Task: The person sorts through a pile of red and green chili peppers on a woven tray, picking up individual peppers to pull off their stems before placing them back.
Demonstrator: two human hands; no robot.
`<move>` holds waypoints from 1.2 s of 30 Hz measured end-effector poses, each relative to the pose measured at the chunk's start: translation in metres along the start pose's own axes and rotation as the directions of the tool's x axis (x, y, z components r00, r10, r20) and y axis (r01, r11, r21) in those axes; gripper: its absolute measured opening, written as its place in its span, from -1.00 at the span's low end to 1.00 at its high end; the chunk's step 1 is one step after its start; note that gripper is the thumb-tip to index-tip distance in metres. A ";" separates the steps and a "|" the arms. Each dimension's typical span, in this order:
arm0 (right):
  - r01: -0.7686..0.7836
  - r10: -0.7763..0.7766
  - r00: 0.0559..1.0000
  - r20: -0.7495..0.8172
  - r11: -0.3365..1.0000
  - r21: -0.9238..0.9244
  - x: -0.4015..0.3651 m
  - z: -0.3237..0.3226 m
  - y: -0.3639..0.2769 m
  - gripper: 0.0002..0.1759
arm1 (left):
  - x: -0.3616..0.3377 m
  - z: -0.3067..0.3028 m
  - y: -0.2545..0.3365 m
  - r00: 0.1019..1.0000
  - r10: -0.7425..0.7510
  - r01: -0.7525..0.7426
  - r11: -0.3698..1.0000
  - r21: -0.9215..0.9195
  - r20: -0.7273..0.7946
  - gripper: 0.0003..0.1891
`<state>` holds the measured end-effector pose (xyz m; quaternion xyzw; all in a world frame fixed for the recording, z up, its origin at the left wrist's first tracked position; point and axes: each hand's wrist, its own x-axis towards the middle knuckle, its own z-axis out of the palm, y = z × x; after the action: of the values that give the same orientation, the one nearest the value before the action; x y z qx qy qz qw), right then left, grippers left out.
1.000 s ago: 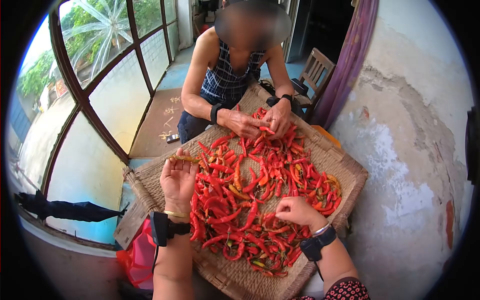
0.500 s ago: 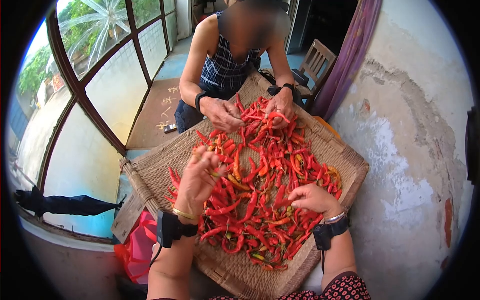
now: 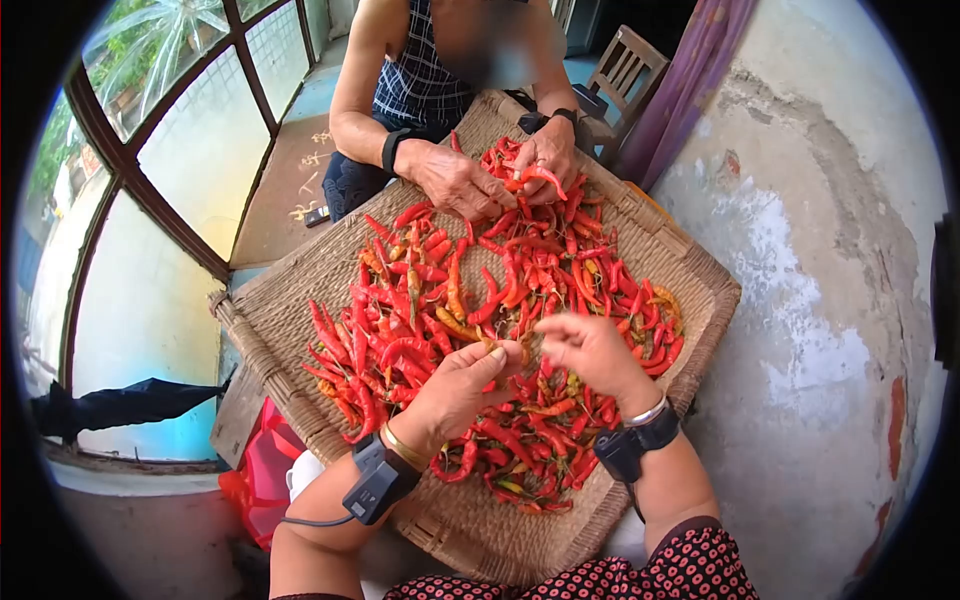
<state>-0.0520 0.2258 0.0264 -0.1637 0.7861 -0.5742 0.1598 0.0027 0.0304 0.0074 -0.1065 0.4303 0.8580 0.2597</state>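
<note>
Left hand (image 3: 460,385) pinches a chili (image 3: 492,347); right hand (image 3: 590,350) beside it, at 2 o'clock, grip unclear. Chili heap (image 3: 400,300) appears largely unhandled.

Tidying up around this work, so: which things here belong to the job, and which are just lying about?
In use: chillies, woven tray, left hand, right hand, other person's hands.
Lying about: folded umbrella, red bag, wooden chair.

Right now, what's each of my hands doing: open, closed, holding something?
Left hand: closed, pinching a chili at its fingertips.
Right hand: fingers curled; whether it holds anything cannot be told.
</note>
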 end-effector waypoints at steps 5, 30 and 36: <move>0.150 -0.103 0.981 0.162 0.938 -0.312 -0.007 0.024 -0.006 -0.70 | 0.004 -0.001 -0.010 0.995 0.072 -0.065 0.994 -0.085 0.075 -0.74; -0.093 0.107 0.993 -0.046 0.966 0.240 0.011 -0.007 -0.003 -0.58 | 0.001 0.000 -0.018 0.974 0.103 -0.226 0.498 0.837 0.202 -0.52; 0.113 0.024 0.956 0.294 0.892 -0.438 -0.001 0.006 0.006 -0.62 | -0.006 -0.002 -0.028 0.931 0.072 -0.290 -0.448 0.846 0.357 -0.65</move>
<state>-0.0487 0.2228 0.0186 -0.2971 0.8613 -0.3496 0.2182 0.0225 0.0408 -0.0109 0.2917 0.9404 0.1407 0.1034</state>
